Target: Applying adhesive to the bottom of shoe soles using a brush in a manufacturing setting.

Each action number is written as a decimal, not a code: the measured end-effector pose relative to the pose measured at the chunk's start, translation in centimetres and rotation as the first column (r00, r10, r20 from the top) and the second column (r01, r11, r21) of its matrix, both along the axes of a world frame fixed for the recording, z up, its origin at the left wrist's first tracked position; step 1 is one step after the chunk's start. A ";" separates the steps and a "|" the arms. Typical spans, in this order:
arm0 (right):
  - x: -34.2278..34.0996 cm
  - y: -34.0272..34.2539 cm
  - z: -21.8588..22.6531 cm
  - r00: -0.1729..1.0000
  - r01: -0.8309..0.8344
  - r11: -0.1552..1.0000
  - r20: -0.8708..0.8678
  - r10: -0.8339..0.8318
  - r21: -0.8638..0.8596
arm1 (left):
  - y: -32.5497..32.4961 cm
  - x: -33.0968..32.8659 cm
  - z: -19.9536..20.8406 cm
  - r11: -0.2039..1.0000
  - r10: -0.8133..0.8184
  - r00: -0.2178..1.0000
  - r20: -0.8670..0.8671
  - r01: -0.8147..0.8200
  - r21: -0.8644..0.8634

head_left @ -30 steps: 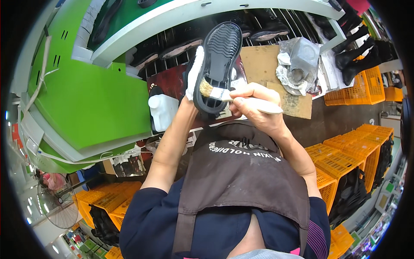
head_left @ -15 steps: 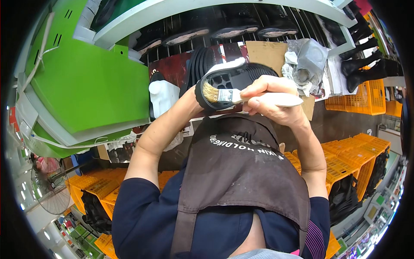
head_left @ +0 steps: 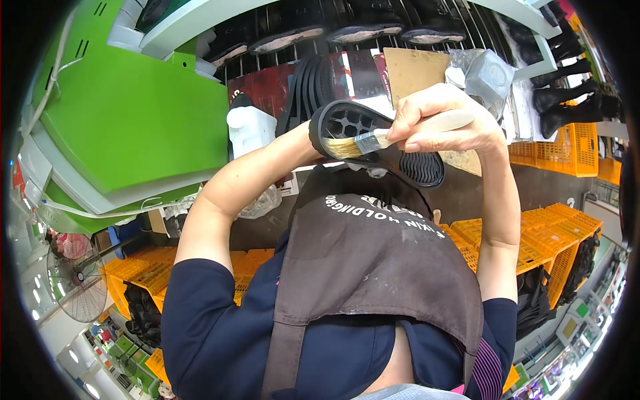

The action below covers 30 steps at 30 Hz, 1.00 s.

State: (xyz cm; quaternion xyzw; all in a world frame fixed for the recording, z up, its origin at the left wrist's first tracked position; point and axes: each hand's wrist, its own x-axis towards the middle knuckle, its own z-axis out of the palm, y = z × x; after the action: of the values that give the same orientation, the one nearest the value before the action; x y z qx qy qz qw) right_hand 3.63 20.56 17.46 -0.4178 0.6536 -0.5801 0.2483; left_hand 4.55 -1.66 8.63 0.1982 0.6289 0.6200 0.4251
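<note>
A black rubber shoe sole (head_left: 353, 120) is held up over my apron, its ribbed heel or toe end (head_left: 423, 169) toward the lower right and its gridded hollow facing up. My left forearm (head_left: 267, 159) reaches behind the sole; the left hand carries it from beneath, with its fingers mostly hidden. Between the thumb and fingers of my right hand (head_left: 443, 123) is a flat paintbrush (head_left: 427, 128) with a pale handle. Its tan bristles touch the inside of the sole, near the left rim.
More ribbed black soles (head_left: 310, 93) lie beyond my hands beside a white plastic bottle (head_left: 251, 132). A clear container in plastic (head_left: 487, 77) stands at the right, by brown cardboard (head_left: 417, 70). A green machine (head_left: 140, 127) fills the left. Black footwear (head_left: 363, 30) sits on a rack behind.
The sole has tilted and turned, its far end swinging toward the lower right. My right hand has risen to the right, and the brush now slants with its bristles lower inside the sole.
</note>
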 end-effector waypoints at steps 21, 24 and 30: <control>5.5 2.4 3.2 0.886 0.359 0.933 -0.312 -0.344 -0.009 | 1.0 -0.4 4.4 0.816 -0.113 0.566 0.817 -0.417 0.401; 4.2 2.9 1.9 0.876 0.367 0.928 -0.360 -0.321 0.065 | 1.3 -0.4 5.0 0.884 -0.016 0.613 0.790 -0.360 0.297; 3.3 7.0 0.4 0.858 0.461 0.869 -0.340 -0.385 0.181 | 0.4 1.7 3.7 0.831 0.344 0.792 0.504 -0.507 0.228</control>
State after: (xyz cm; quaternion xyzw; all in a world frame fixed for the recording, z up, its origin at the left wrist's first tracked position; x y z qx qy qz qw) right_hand 6.92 27.53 17.89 -0.3083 0.8285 -0.4629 0.0656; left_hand 6.24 -1.30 12.31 -0.0249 0.4226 0.8310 0.3608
